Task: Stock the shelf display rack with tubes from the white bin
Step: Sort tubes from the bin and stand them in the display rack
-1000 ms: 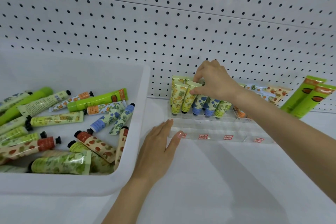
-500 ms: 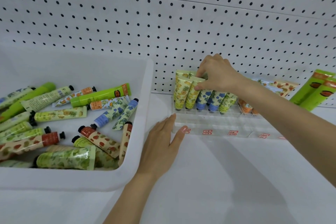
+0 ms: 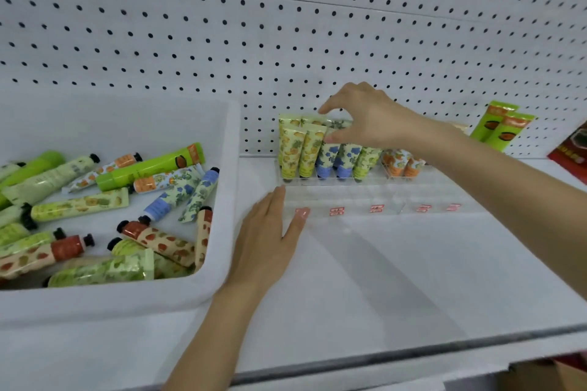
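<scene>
Reference item: clear rack [image 3: 381, 197], standing on the white shelf [image 3: 381, 279] against the pegboard [image 3: 286, 41].

Rack contents: tubes stand cap-down in the rear rows. From the left end there are yellow tubes [image 3: 292, 152], blue-flowered tubes [image 3: 330, 159] and, further right, orange tubes [image 3: 400, 163]. The front row, behind the red labels, holds none.

Right hand [image 3: 365, 117]: over the rack's rear left portion. Forefinger and thumb are curved, a little apart, round the crimped top of a green-patterned tube [image 3: 341, 124] in the back row. The other fingers are curled behind. How firmly it grips cannot be determined.

Left hand [image 3: 270, 232]: flat on the shelf at the rack's front left corner, fingers straight and together, fingertips touching the rack's edge. It holds nothing.

White bin [image 3: 222, 263]: just left of the rack. Loose tubes [image 3: 79, 206] lie in it in mixed directions.

Right of the rack, tall green tubes [image 3: 502, 127] lean against the pegboard.
</scene>
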`<state>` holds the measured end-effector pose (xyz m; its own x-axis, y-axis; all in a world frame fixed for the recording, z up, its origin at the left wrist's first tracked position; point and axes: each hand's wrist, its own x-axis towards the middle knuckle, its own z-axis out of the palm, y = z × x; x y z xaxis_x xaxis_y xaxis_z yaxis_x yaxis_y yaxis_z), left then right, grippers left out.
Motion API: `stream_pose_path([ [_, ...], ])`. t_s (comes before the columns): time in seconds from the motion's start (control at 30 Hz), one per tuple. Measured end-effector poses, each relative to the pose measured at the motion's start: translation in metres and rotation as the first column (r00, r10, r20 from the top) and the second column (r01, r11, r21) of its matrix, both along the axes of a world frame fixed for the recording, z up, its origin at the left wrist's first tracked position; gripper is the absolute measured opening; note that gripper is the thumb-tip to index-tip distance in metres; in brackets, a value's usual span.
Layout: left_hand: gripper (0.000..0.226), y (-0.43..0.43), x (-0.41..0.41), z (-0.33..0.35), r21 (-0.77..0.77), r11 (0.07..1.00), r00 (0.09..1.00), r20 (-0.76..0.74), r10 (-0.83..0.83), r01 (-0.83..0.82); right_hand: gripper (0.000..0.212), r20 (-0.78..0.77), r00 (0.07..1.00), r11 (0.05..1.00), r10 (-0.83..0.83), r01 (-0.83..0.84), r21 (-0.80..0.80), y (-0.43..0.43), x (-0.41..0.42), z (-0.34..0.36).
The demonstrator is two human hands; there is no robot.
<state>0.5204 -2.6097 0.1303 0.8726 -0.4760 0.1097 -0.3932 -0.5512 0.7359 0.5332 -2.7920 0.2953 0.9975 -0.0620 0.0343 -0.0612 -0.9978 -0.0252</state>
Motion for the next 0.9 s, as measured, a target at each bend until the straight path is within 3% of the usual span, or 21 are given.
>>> stream_pose_path([
  [0.17,0.071,0.001,-0.024,0.017,0.163,0.986,0.978,0.197,-0.065,0.033,0.057,-0.053,0.998,0.993,0.035,-0.04,-0.112,0.018,-0.045,0.006],
  [0.3,0.066,0.013,-0.062,0.053,0.134,0.989,0.924,0.365,-0.114,0.069,0.054,-0.069,0.998,0.98,0.012,-0.025,-0.198,0.039,-0.086,0.019],
  [0.47,0.062,0.062,-0.118,0.11,0.159,0.984,0.848,0.509,-0.149,0.077,0.05,0.022,0.999,0.99,-0.028,0.03,-0.136,0.07,-0.146,0.034],
  [0.63,0.067,0.14,-0.151,0.148,0.266,0.964,0.743,0.643,-0.187,0.012,0.051,-0.042,0.997,0.993,-0.064,0.059,-0.106,0.113,-0.188,0.055],
  [0.73,0.076,0.19,-0.144,0.164,0.281,0.958,0.742,0.653,-0.151,-0.053,0.052,-0.042,0.999,0.998,-0.035,0.033,-0.045,0.15,-0.198,0.076],
  [0.9,0.084,0.271,-0.112,0.194,0.335,0.923,0.778,0.625,-0.067,-0.189,0.053,-0.074,0.996,0.996,0.049,-0.054,-0.071,0.215,-0.194,0.093],
])
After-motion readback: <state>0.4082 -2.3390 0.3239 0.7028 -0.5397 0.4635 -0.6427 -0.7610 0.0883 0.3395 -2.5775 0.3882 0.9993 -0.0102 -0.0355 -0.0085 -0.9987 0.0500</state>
